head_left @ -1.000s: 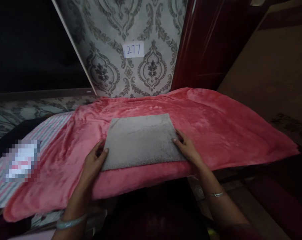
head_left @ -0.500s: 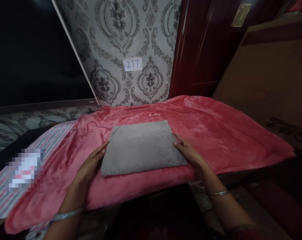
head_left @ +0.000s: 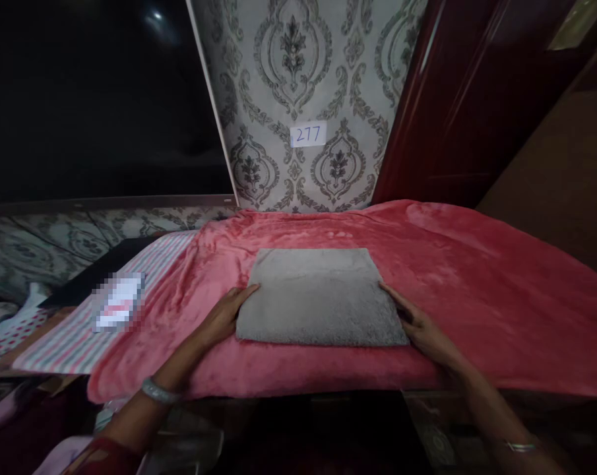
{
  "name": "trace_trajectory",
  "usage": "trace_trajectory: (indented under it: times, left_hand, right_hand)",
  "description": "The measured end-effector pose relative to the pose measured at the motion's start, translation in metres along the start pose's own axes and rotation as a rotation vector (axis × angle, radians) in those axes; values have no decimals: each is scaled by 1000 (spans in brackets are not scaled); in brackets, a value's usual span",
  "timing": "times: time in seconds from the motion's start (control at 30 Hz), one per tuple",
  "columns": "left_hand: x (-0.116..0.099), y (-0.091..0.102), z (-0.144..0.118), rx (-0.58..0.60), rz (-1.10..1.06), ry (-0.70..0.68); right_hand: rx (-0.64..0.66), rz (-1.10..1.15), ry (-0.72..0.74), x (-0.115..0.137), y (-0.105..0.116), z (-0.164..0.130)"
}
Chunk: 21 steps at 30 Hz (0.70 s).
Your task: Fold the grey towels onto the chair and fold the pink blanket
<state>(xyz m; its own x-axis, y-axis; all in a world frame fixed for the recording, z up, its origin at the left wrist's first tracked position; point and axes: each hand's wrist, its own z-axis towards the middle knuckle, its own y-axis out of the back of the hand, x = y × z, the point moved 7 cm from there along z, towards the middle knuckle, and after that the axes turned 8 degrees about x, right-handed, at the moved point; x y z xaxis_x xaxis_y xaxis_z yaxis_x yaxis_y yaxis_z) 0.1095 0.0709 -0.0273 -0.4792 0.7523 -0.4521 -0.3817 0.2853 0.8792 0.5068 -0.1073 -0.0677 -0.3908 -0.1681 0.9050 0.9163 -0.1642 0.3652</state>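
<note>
Since a second ago both hands have flattened out beside the pad, thumbs no longer curled over its edges. Pink blanket (head_left: 476, 290), spread wide, I log first; grey folded cloth (head_left: 320, 297) lies centred on it. Left hand (head_left: 226, 315) and right hand (head_left: 421, 326), fingers open and extended, touch its side edges, gripping nothing.
</note>
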Motion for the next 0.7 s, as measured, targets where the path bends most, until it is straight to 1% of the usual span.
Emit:
trace_trajectory:
  times: [0.1, 0.2, 0.27, 0.4, 0.47, 0.53, 0.63, 0.7]
  left_hand:
    - [0, 1, -2, -19, -2, -71]
    - [0, 5, -1, -38, -49, -95]
    - [-2, 9, 1, -64, -76, -102]
    - [-4, 24, 12, -203, -76, -64]
    - [-9, 37, 21, -277, -94, -63]
    - [-19, 53, 30, -331, -148, -83]
    - [-35, 85, 43, -428, -286, -58]
    - [-44, 110, 49, -525, -373, -12]
  right_hand:
    - [-12, -46, 5, 0, -2, -1]
    - [-45, -52, -4, 1, -2, -1]
    - [-91, -37, -6, 2, -1, 1]
    - [-234, -106, 58, 18, 2, 15]
    - [-339, -146, 110, 30, 8, 23]
    - [-430, -135, 164, 46, 17, 32]
    - [-486, -77, 235, 74, 33, 47]
    - [-526, -45, 252, 95, 46, 56]
